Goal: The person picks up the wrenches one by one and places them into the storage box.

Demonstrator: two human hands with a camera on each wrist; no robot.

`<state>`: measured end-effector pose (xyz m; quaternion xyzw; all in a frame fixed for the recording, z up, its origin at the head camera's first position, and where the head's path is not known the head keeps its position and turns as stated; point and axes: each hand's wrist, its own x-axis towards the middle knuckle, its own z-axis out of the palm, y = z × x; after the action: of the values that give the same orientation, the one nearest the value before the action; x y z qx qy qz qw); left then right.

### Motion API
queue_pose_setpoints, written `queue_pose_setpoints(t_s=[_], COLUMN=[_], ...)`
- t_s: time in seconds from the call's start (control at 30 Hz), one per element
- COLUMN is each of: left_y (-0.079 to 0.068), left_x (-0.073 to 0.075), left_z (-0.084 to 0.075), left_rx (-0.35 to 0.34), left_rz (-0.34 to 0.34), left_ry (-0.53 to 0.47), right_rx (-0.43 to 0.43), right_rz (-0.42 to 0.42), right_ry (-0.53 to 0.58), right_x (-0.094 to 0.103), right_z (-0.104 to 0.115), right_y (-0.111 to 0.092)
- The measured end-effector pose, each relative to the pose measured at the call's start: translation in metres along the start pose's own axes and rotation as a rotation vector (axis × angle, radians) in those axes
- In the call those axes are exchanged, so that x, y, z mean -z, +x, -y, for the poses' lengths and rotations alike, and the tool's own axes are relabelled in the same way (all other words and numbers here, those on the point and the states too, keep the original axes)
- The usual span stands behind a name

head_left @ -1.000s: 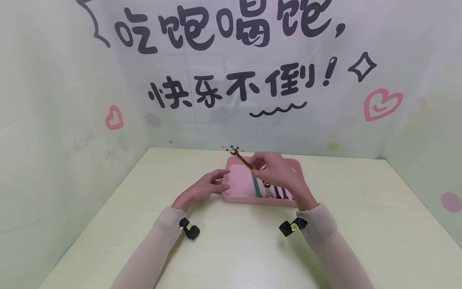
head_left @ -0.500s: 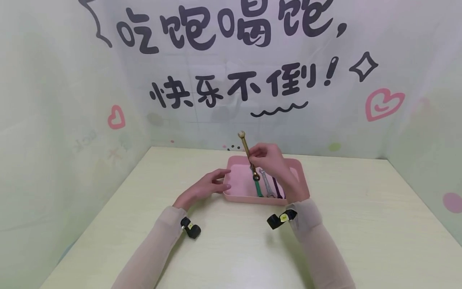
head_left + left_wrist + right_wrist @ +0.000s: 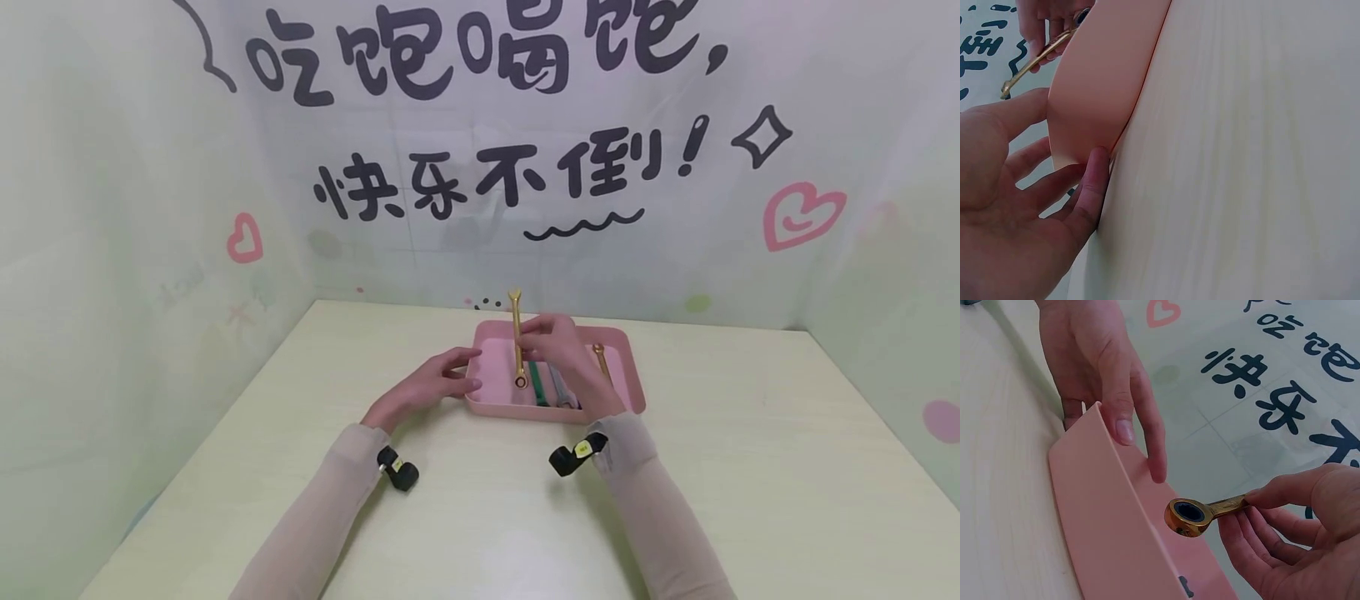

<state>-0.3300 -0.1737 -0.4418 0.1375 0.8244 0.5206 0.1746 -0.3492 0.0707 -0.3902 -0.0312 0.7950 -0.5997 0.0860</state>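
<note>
My right hand [image 3: 557, 343] pinches a gold combination wrench [image 3: 517, 333] above the left part of a pink tray [image 3: 633, 396]. The wrench's fork end points up and its ring end [image 3: 1188, 515] hangs low. Inside the tray lie a green wrench [image 3: 537, 385], a silver wrench [image 3: 561, 392] and another gold wrench [image 3: 602, 362]. My right hand and forearm hide part of the tools. At the tray's left end is my left hand [image 3: 431, 382], holding the wall, with the thumb [image 3: 1124, 428] over the rim and other fingers against the outside.
The tray stands on a pale wooden table [image 3: 465, 517], near its back edge. Behind rises a printed white curtain [image 3: 420, 258] with dark lettering and hearts, which also closes off both sides. A small black camera sits on each wrist.
The gold wrench swings from a leftward tilt to nearly upright, its ring end now lower over the tray. My right hand shifts slightly left, uncovering the other gold wrench. My left hand stays.
</note>
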Motion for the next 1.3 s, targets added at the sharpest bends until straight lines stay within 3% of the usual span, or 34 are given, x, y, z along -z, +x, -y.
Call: queue_pose_setpoints(t_s=[0.37,0.8,1.3], left_y=[-0.001,0.000,-0.002], left_x=[-0.001,-0.002,-0.002], left_z=[0.001,0.001,-0.002], left_rx=[0.030,0.007,0.011], left_rz=[-0.010,-0.003,-0.008], left_ry=[-0.002,0.007,0.018], right_rx=[-0.040,-0.069,-0.049], right_rz=[0.027,0.005,0.004], right_ry=[-0.088,-0.217,-0.276], right_x=[-0.007,-0.011,-0.023], right_z=[-0.017,-0.032,-0.032], right_y=[0.007,0.007,0.003])
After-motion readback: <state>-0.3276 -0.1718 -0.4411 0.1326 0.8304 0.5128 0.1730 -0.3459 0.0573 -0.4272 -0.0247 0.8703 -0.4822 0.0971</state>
